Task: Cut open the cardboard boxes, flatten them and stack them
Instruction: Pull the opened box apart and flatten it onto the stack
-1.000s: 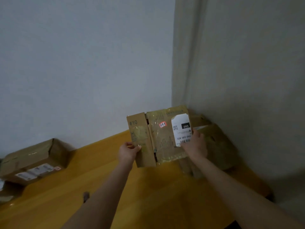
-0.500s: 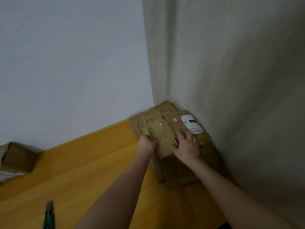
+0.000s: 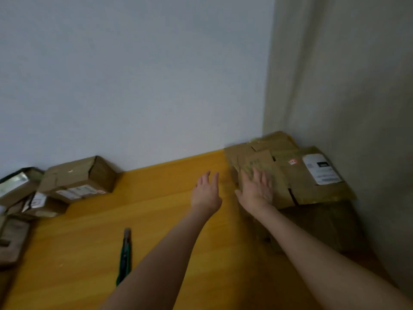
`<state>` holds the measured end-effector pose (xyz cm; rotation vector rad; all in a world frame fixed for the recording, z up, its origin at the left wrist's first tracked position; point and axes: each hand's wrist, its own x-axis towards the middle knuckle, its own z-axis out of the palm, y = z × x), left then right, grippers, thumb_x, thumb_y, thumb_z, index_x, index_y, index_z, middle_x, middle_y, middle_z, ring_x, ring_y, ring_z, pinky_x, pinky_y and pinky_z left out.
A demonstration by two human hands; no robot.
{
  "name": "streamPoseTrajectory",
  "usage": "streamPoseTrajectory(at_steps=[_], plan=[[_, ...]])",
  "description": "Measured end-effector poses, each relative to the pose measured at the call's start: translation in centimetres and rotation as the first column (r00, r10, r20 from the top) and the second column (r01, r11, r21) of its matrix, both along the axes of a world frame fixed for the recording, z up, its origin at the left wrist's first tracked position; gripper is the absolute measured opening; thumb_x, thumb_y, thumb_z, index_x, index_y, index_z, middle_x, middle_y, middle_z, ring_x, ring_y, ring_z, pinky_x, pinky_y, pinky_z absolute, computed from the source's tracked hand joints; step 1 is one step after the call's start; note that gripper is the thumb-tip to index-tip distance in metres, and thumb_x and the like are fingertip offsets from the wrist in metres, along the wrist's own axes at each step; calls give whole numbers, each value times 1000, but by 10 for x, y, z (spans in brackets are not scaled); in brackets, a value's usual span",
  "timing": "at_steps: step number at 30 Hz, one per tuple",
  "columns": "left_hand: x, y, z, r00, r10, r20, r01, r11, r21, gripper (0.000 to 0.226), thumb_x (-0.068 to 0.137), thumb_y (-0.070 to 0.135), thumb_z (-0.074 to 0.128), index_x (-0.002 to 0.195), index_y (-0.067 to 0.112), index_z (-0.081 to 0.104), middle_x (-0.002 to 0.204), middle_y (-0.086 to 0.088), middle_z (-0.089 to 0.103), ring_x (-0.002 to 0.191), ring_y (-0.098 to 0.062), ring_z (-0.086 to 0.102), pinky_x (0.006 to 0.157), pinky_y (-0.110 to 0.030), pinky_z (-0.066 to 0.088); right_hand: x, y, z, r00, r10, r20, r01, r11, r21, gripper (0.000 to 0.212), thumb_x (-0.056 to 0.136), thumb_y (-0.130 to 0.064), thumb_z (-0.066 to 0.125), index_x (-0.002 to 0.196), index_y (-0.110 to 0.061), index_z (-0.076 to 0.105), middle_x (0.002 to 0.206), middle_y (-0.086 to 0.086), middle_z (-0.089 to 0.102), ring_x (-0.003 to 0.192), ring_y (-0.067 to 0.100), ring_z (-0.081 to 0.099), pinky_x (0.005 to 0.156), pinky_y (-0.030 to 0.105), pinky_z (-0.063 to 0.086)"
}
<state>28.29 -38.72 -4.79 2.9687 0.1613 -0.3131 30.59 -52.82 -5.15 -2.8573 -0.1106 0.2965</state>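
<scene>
The right hand point(image 3: 257, 191) lies spread, fingers straight, pressing the flat box point(image 3: 292, 175) onto the stack point(image 3: 317, 224) in the right-hand corner; it grips nothing. The left hand point(image 3: 206, 193) hangs open and empty just beside the stack, over the worktop point(image 3: 156, 209). The knife point(image 3: 125, 256) lies nearer the person, apart from both. More boxes point(image 3: 78, 177) sit against the wall at the left. They look light, stiff-edged and slick where taped, best held by opposite sides.
</scene>
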Motion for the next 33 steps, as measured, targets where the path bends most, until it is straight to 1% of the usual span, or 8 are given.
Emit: streamPoseTrajectory(at_steps=[3,8,15,19,23,27,30,33], plan=[[-23,48,6,1000,22,18,-23,999,48,76,94,23,57,154,18,10,161,-9,6,147,-28,13,114,-40,28,-13,57,8,997,77,18,-78,997,22,65,95,-43,49,150,-27,19,159,7,7,147,33,0,119,46,11],[-70,145,8,994,103,25,-104,994,34,72,95,21,55,153,17,13,160,-10,7,147,-29,13,114,-40,29,-47,161,10,986,162,22,-163,984,64,57,96,-38,48,147,-25,27,157,10,12,146,33,3,118,44,13],[-142,305,2,993,117,0,-117,993,4,67,93,23,59,150,18,24,159,-12,10,145,-29,17,111,-40,32,-113,329,-1,975,224,1,-223,972,68,58,95,-39,50,146,-23,28,156,10,14,146,33,3,117,43,15],[-193,391,5,992,126,-7,-126,992,5,67,92,22,59,149,17,26,158,-14,13,145,-30,19,112,-40,30,-166,417,-7,961,269,-62,-265,962,64,60,95,-37,50,148,-22,25,156,9,15,146,33,2,117,43,16],[-231,461,12,978,209,-1,-209,978,2,66,92,22,58,149,17,26,157,-13,13,145,-29,17,112,-39,30,-210,485,-4,942,328,-79,-322,944,77,58,97,-36,48,148,-22,24,155,11,16,146,34,2,116,43,16],[-267,504,9,957,287,33,-287,958,6,66,92,21,56,149,16,24,157,-13,15,143,-29,22,111,-39,31,-238,528,-3,913,397,-95,-390,917,85,58,96,-37,49,147,-21,27,155,10,17,146,33,3,116,44,17],[-299,529,3,901,423,94,-422,906,-32,69,91,26,58,150,16,23,156,-13,19,143,-28,23,113,-40,31,-258,555,-11,884,450,-125,-438,892,109,59,96,-39,50,147,-21,28,155,9,15,146,34,2,116,44,18],[-335,556,0,780,605,159,-600,796,-85,66,90,34,60,147,20,29,154,-11,27,139,-28,34,110,-42,38,-279,578,-26,861,477,-178,-449,876,177,58,96,-39,50,147,-21,29,155,10,17,145,34,6,116,43,21]])
